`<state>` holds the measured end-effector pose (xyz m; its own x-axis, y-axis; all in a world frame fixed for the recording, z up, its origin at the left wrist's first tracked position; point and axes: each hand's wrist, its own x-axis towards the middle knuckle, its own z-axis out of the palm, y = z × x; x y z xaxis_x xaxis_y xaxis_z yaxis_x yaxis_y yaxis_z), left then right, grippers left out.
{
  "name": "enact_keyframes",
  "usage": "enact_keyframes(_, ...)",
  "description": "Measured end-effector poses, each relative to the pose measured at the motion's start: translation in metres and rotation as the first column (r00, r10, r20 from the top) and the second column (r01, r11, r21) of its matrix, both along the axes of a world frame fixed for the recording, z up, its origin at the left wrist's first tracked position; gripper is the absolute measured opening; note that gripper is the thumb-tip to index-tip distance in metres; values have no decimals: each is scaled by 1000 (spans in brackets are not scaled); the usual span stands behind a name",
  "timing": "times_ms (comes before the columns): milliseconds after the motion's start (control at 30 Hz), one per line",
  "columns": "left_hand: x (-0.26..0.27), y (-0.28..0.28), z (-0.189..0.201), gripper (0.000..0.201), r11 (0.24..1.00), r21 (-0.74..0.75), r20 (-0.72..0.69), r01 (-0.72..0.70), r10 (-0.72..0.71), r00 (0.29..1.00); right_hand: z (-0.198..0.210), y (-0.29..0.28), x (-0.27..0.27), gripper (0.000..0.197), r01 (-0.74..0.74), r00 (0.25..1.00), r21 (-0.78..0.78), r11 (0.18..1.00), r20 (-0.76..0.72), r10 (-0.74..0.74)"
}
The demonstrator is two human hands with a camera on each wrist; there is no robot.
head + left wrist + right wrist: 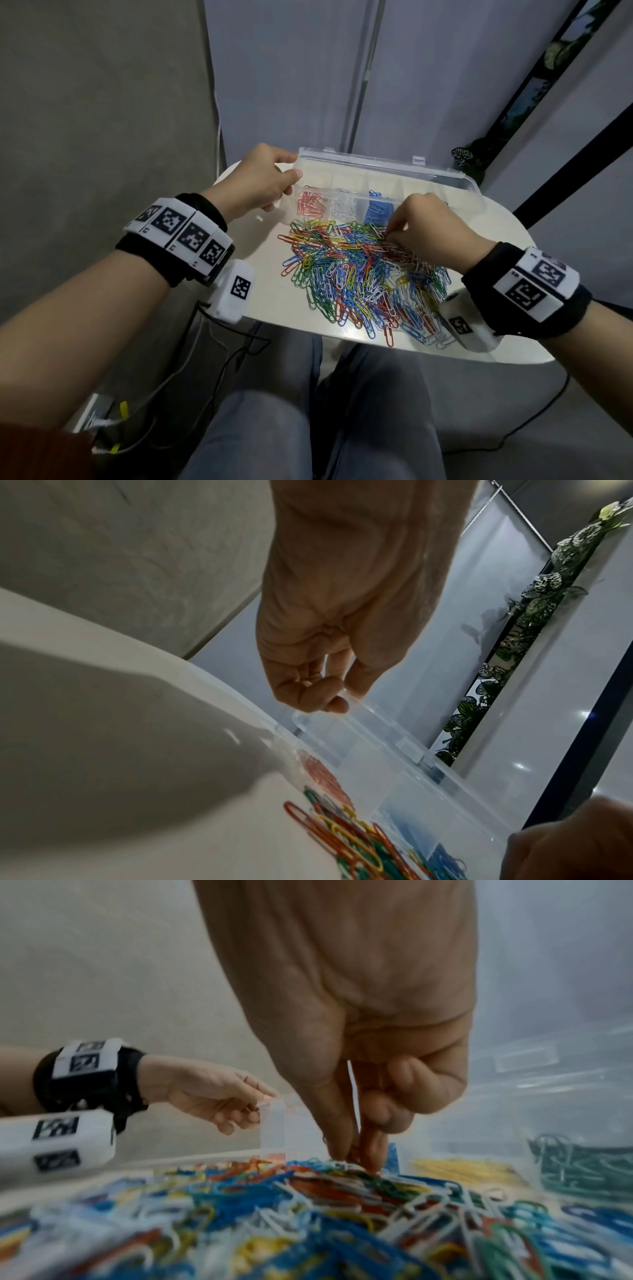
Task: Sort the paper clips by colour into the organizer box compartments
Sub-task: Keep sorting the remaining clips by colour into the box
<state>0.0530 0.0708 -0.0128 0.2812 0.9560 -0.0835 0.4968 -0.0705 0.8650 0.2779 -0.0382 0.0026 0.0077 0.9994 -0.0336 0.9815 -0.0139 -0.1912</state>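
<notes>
Your left hand (261,181) pinches the left end of the clear organizer box (459,178) between thumb and curled fingers, most likely to keep it from sliding while you pick; the box sits along the far edge of the tabletop (263,270), lid tipped back. Red, white and blue clips already lie in its near compartments, and the right wrist view shows yellow and green ones further right. The mixed paper clips (356,274) spread from the box's near wall to the tabletop's near edge. Your right hand (431,233) arches over the heap's far side, wrist raised, thumb and forefinger tips pressed together into the clips, other fingers curled; whether they have one yet, I cannot tell.
</notes>
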Motion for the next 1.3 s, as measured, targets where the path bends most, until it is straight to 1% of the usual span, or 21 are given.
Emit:
enact_keyframes(67, 0, 1, 0, 49, 1000, 3, -4, 0, 0, 1000, 6, 0, -2, 3, 35, 982, -17, 999, -184, -37)
enact_keyframes(133, 1, 1, -1, 48, 1000, 4, -4, -1, 1, 1000, 9, -1, -5, 8, 69, 935, -81, 994, -343, -93)
enact_keyframes(200, 1, 2, -1, 48, 1000, 3, -3, 0, 0, 1000, 8, -2, -11, 10, 91, 906, -145, 985, -400, -142)
enact_keyframes(267, 1, 2, -1, 47, 1000, 4, -1, 1, -1, 1000, 5, 0, -16, 11, 103, 911, -164, 981, -380, -159)
enact_keyframes(400, 1, 2, -1, 48, 1000, 6, -3, 2, -2, 1000, -2, 5, -25, 10, 106, 943, -179, 978, -293, -156)
enact_keyframes(533, 2, 3, -2, 48, 1000, 11, -6, 4, -4, 1000, -6, 8, -32, 11, 58, 990, -115, 992, -122, -72)
enact_keyframes(600, 2, 3, -3, 48, 1000, 15, -3, 4, -4, 1000, -5, 8, -34, 9, 30, 997, -100, 994, -69, -37)
enact_keyframes(700, 2, 3, -4, 48, 1000, 17, 5, 5, -5, 1000, -2, 10, -32, 8, 16, 994, -125, 992, -101, -29)
enact_keyframes(800, 2, 5, -4, 48, 1000, 21, 6, 6, -6, 1000, 3, 13, -36, 10, 17, 975, -85, 996, -219, -36)
enact_keyframes(867, 1, 6, -5, 48, 1000, 27, 1, 8, -8, 1000, 5, 16, -44, 10, 23, 941, -46, 999, -336, -37)
enact_keyframes(933, 1, 6, -5, 48, 999, 33, -7, 13, -13, 1000, 5, 19, -55, 11, 19, 909, -57, 998, -416, -41)
enact_keyframes(1033, 1, 5, -6, 48, 999, 41, -5, 17, -17, 1000, 3, 24, -70, 10, 6, 887, -90, 996, -458, -47)
enact_keyframes(1100, 1, 5, -6, 49, 999, 46, -8, 16, -16, 1000, 4, 27, -77, 10, 35, 862, -117, 992, -498, -90)
enact_keyframes(1133, 1, 5, -6, 49, 999, 49, -10, 15, -15, 1000, 4, 27, -79, 9, 56, 830, -140, 989, -544, -124)
enact_keyframes(1167, 2, 6, -7, 49, 999, 52, -17, 16, -15, 1000, 5, 27, -80, 9, 75, 782, -167, 983, -602, -162)
enact_keyframes(1233, 2, 6, -6, 49, 998, 61, -32, 18, -16, 999, 8, 26, -79, 16, 98, 657, -221, 970, -718, -230)
enact_keyframes(1300, 1, 7, -4, 48, 997, 67, -57, 29, -26, 998, 11, 25, -75, 19, 112, 550, -252, 961, -790, -272)
